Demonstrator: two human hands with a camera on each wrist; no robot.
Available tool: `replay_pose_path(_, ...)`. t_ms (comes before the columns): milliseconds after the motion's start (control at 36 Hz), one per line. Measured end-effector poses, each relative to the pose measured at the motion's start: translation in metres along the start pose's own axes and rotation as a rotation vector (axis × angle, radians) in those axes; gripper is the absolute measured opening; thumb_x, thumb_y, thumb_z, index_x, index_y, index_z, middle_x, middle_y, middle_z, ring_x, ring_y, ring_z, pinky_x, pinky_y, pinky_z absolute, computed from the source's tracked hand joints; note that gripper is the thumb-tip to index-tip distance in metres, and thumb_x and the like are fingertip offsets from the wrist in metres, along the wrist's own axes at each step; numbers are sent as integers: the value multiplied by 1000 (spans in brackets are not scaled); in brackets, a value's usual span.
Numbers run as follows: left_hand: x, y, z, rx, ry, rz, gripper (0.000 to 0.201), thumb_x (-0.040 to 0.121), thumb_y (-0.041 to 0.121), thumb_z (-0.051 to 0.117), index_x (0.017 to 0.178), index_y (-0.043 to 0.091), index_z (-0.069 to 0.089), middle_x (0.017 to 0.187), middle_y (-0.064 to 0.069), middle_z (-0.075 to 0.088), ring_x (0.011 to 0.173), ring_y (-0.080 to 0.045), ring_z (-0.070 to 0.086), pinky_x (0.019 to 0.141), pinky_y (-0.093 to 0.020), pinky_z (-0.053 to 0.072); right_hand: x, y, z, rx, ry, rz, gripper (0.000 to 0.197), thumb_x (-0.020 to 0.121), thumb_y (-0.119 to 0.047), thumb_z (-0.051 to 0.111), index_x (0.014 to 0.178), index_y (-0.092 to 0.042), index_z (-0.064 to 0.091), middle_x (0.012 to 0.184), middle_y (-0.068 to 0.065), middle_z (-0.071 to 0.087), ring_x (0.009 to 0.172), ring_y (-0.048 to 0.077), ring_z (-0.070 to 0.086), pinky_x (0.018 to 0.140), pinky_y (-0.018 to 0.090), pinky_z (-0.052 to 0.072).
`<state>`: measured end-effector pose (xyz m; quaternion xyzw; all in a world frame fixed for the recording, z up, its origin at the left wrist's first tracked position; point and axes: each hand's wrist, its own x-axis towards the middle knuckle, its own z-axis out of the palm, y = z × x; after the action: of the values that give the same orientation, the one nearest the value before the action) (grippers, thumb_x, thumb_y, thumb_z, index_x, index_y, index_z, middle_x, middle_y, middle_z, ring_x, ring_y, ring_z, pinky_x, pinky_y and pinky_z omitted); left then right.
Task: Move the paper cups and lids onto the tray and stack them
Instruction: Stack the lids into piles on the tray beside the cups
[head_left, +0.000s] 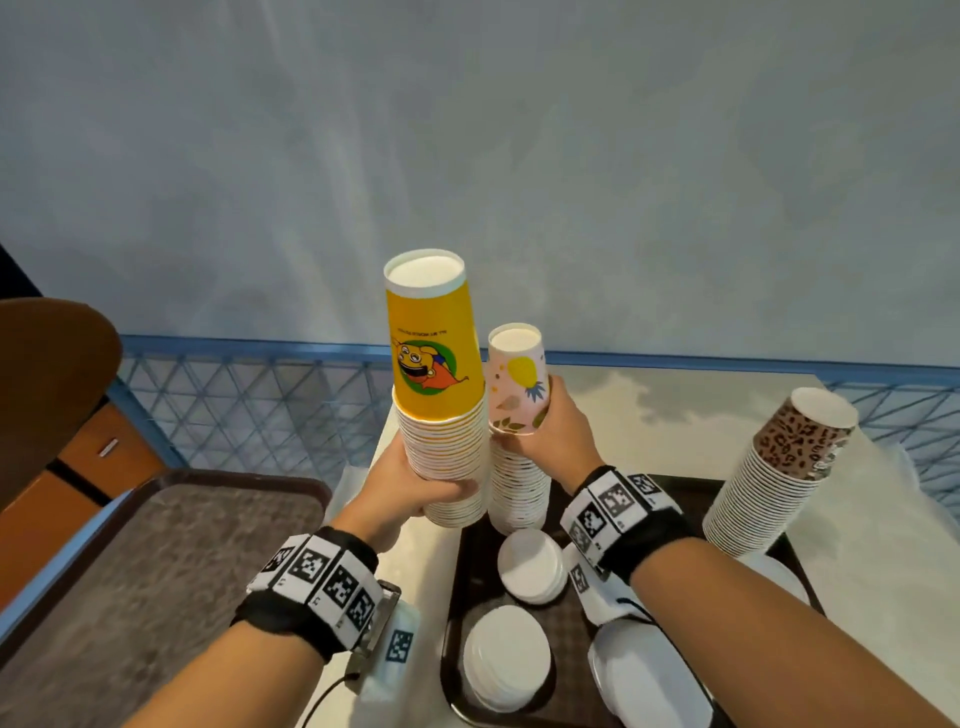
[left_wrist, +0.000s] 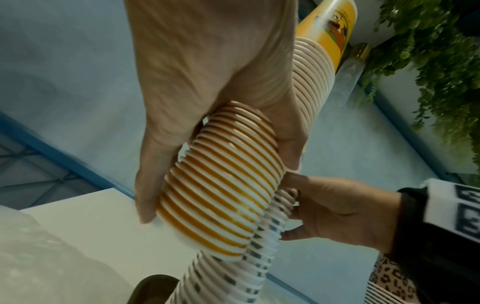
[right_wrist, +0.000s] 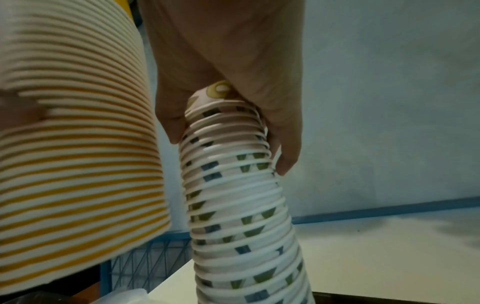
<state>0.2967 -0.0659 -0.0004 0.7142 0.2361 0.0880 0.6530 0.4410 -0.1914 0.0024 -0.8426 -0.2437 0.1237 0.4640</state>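
Lids (head_left: 506, 657) lie on our tray (head_left: 453, 582); left hand (head_left: 410, 480) grips yellow cups (head_left: 441, 415), right hand (head_left: 550, 441) grips pink cups (head_left: 519, 384).

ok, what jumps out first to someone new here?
The tall yellow cup stack, gripped low by the left hand at the tray's left edge. Right beside it, the right hand holds the pink floral cup stack standing on the tray. A leopard-print stack stands far right.

Head view looks down from above; both wrist views, close up, share the yellow cup stack (left_wrist: 218, 181)
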Motion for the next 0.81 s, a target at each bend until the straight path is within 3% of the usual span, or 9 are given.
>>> replay_pose_path(83,15,-5,2,10,-28,-25,84,38,31,83,117,24,55,106,5,70,102,-15,63,75,-44,53,0,10,-11,-25,50,-19,74,64,-27,84,123,-15,41,122,4,57,110,19,58,80,24,43)
replay_pose_path(222,41,-11,15,-15,-91,-77,87,38,32,84,118,27,52,111,5,66,104,-14,59,74,-37,50,-2,28,-45,-36,145,35,78,64,-23,84,128,-14,39,126,5,56,113,21,57,84,25,44)
replay_pose_path(306,56,-17,28,-29,-118,-98,83,45,24,86,120,28,50,112,6,65,103,-12,57,71,-34,47,-3,39,-67,-51,192,77,80,65,-20,83,130,-12,37,128,7,55,113,22,56,84,26,43)
replay_pose_path(389,67,-22,41,-30,-126,-92,68,57,11,85,111,33,50,105,10,63,95,-5,56,71,-32,45,-6,50,-84,-76,229,91,77,65,-19,83,128,-11,39,125,8,57,106,20,55,82,26,42)
replay_pose_path(444,71,-27,48,-20,-122,-94,68,61,5,84,114,28,50,105,9,63,94,-4,56,79,-37,47,-8,55,-91,-80,246,106,76,65,-18,84,126,-11,39,125,9,58,107,22,57,82,26,42)
replay_pose_path(500,73,-32,54,-1,-104,-97,80,51,13,88,122,22,50,110,4,65,99,-10,59,86,-43,48,-8,59,-96,-79,250,117,77,65,-19,83,127,-11,39,125,8,57,111,24,57,82,25,41)
replay_pose_path(583,80,-45,60,33,-58,-99,96,33,30,87,121,23,51,115,0,66,108,-20,60,92,-47,49,-9,63,-97,-76,238,113,78,66,-19,83,129,-12,37,126,7,57,110,22,57,82,25,41)
replay_pose_path(806,97,-74,68,113,36,-71,98,28,35,87,118,24,52,114,-1,66,107,-25,62,94,-52,50,-3,64,-91,-63,200,92,77,66,-23,83,128,-14,39,125,4,58,97,10,52,82,24,43)
